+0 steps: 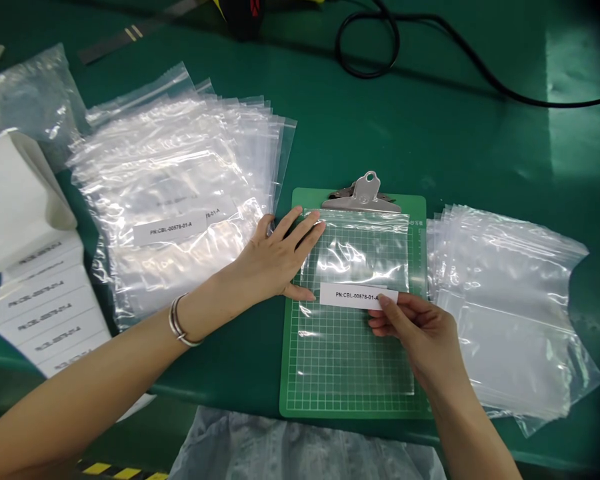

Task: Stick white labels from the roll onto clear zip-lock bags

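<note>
A clear zip bag (360, 267) lies on a green gridded clipboard (350, 373), its top edge tucked under the metal clip (363, 193). My left hand (275, 257) rests flat with fingers spread on the bag's left edge. Pinched in my right hand (415, 327) is the right end of a white label (355, 294) printed "PN:CBL-00578-01-A", and the label lies across the middle of the bag. A bracelet sits on my left wrist.
A fanned stack of labelled bags (175, 200) lies left of the clipboard, and a pile of plain bags (510, 300) lies to its right. A strip of printed labels (45, 300) runs down the far left. A black cable (380, 40) loops at the back.
</note>
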The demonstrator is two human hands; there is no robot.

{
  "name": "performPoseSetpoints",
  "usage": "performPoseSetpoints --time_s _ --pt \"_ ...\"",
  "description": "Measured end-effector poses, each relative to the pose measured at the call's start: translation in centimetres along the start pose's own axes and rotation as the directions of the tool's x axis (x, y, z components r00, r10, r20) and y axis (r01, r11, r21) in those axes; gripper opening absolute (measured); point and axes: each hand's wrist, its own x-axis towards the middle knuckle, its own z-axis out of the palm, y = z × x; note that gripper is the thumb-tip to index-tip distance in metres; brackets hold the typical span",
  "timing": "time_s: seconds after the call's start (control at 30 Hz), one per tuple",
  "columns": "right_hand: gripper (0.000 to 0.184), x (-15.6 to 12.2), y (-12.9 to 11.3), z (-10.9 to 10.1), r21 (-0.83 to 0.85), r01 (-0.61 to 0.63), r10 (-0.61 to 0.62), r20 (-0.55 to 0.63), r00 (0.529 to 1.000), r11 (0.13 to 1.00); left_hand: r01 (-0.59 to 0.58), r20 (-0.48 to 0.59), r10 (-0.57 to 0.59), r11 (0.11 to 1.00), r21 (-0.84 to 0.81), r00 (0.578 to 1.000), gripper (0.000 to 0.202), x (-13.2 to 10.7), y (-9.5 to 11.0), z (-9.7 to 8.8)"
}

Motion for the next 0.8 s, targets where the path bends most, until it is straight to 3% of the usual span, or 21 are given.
performPoseSetpoints --time_s 0.8 --pt "0.024 0.07 0.06 0.01 -0.041 0.011 -0.011 -0.006 1.000 0.999 0.004 0.012 -0.003 1.000 -0.019 1.000 0.106 0.12 0.09 -0.22"
